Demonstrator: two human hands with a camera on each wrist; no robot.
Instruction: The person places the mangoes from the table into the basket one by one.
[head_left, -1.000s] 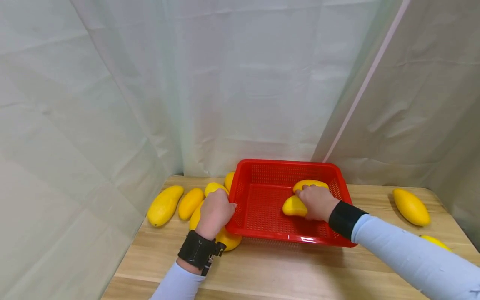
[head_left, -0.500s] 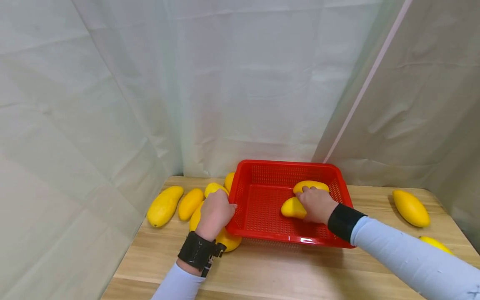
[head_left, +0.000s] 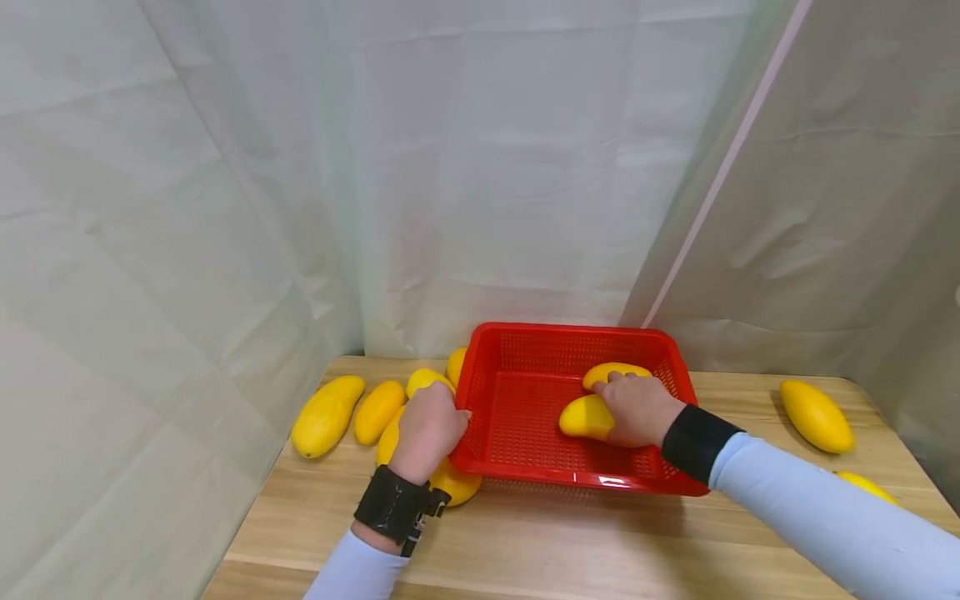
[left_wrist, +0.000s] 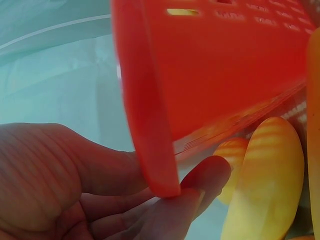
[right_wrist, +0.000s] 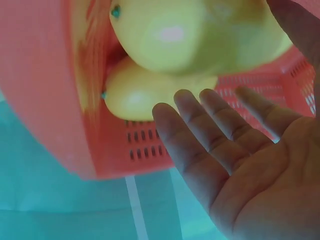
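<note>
A red plastic basket (head_left: 525,400) sits on the wooden table. My left hand (head_left: 427,429) grips its left rim; in the left wrist view the rim (left_wrist: 150,150) is pinched between thumb and fingers (left_wrist: 165,215). Two yellow mangoes lie in the basket, one near the middle (head_left: 583,418) and one at the back right (head_left: 611,372). My right hand (head_left: 637,408) rests on the nearer mango. In the right wrist view its fingers (right_wrist: 200,130) are straight and spread below both mangoes (right_wrist: 195,35), not curled round either.
Several loose mangoes lie left of the basket (head_left: 327,414) (head_left: 377,410), and one sits under my left wrist (head_left: 455,483). Two more lie at the right of the table (head_left: 816,415) (head_left: 866,486). White curtains close off the back and sides.
My right hand and the mango under it have shifted slightly left inside the basket. My left hand has stayed on the rim.
</note>
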